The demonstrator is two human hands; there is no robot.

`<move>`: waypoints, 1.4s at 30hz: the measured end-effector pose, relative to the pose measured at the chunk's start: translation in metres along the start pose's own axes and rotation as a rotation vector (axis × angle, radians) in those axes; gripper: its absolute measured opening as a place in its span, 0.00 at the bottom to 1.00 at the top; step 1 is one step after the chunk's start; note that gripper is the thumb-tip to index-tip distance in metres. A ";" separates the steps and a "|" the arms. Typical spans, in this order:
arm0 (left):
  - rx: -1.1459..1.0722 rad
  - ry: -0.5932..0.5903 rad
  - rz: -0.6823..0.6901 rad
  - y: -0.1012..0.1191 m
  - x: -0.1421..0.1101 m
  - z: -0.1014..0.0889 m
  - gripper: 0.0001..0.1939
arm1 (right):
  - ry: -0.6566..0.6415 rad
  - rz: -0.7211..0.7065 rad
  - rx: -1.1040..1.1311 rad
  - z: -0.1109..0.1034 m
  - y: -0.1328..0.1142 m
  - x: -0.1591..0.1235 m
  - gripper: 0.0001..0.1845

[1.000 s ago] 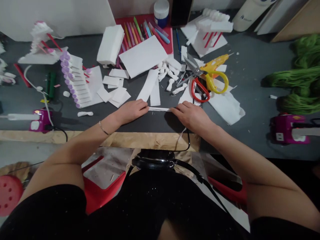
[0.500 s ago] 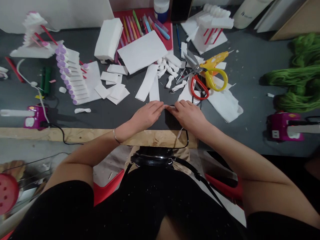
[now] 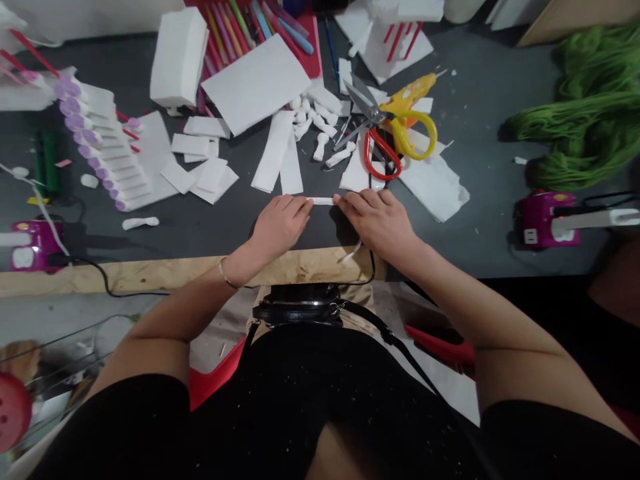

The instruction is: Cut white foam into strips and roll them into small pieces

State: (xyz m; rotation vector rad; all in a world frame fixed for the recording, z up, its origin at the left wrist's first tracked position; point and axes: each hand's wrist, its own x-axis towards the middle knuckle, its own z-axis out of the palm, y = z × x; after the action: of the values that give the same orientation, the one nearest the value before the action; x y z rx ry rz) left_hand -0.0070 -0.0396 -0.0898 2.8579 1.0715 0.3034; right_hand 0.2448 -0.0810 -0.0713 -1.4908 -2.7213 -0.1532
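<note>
A narrow white foam strip (image 3: 320,201) lies level on the dark grey desk (image 3: 230,233), close to its near wooden edge, held between the person's left hand (image 3: 280,225) and right hand (image 3: 377,223). On both hands the fingers (image 3: 294,207) are pressed together and curve down over the strip's ends, hiding them; whether they pinch it or only press it against the desk, I cannot tell. Just beyond the strip lie two wider white foam strips (image 3: 274,150) and a scatter of small white foam knobs (image 3: 320,147), while steel scissors with red handles (image 3: 381,157) sit beyond the right hand, overlapping a yellow loop-handled tool (image 3: 414,137), and hanks of green yarn (image 3: 580,113) fill the far right of the desk
</note>
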 end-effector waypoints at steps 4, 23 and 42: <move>0.045 0.024 0.028 -0.002 0.000 0.002 0.20 | -0.006 0.146 0.018 0.003 -0.001 -0.014 0.27; 0.069 -0.017 0.014 -0.013 0.032 -0.009 0.16 | 0.039 0.245 0.234 0.001 0.014 0.030 0.17; -0.142 -0.109 0.026 -0.021 0.045 -0.012 0.26 | -0.080 0.086 0.116 -0.001 0.026 0.033 0.25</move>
State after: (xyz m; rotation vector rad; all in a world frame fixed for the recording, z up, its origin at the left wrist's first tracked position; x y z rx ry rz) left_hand 0.0098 0.0060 -0.0736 2.7296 0.9545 0.2129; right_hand 0.2488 -0.0401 -0.0655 -1.6103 -2.6673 0.0674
